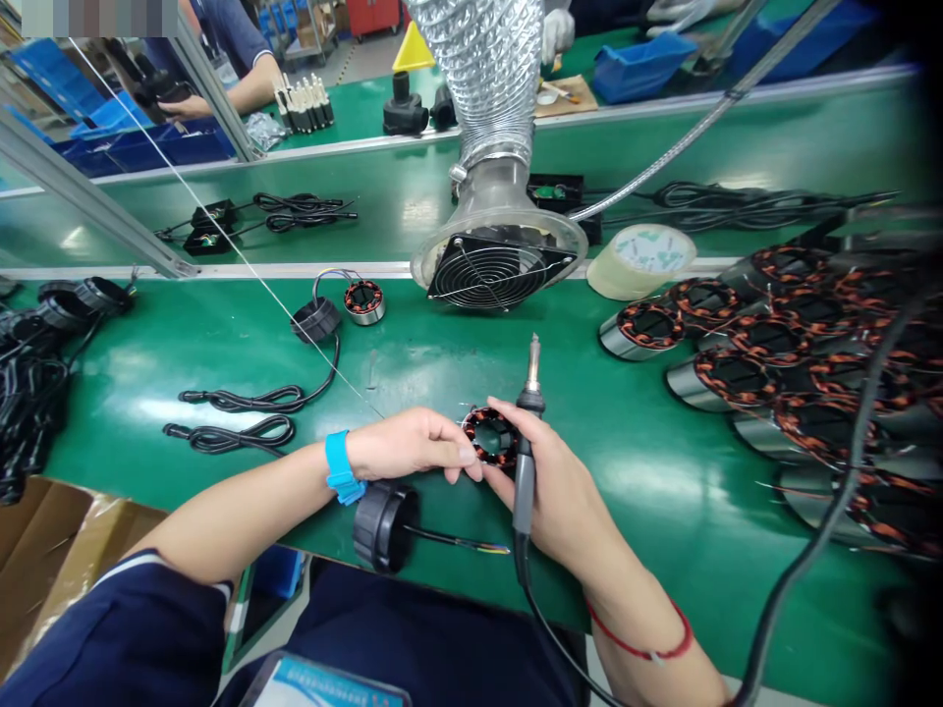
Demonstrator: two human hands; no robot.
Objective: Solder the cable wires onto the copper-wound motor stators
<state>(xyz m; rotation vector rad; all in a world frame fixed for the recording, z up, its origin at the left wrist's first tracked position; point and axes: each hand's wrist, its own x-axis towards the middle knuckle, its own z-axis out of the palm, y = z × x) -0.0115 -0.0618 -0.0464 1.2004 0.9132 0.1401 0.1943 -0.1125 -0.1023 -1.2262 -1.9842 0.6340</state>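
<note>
A ring-shaped motor stator (pixel 492 438) with copper windings is held between my two hands, just above the green bench. My left hand (pixel 421 444), with a blue band at the wrist, pinches its left edge with thumb and fingers. My right hand (pixel 554 481) grips the stator's right side with fingers and thumb. A soldering iron (pixel 525 452) lies along that same hand, its metal tip pointing away from me. Close to my left wrist sits a black round housing (pixel 387 526), its cable (pixel 457 542) ending in bare coloured wires.
Many copper-wound stators (pixel 773 334) stand in rows at the right. A fume-extractor hood (pixel 501 260) hangs over the bench beside a tape roll (pixel 640 260). A wired stator (pixel 364 301), a black cap (pixel 316 320) and coiled cables (pixel 243 398) lie left. A co-worker's arm (pixel 250 86) shows behind.
</note>
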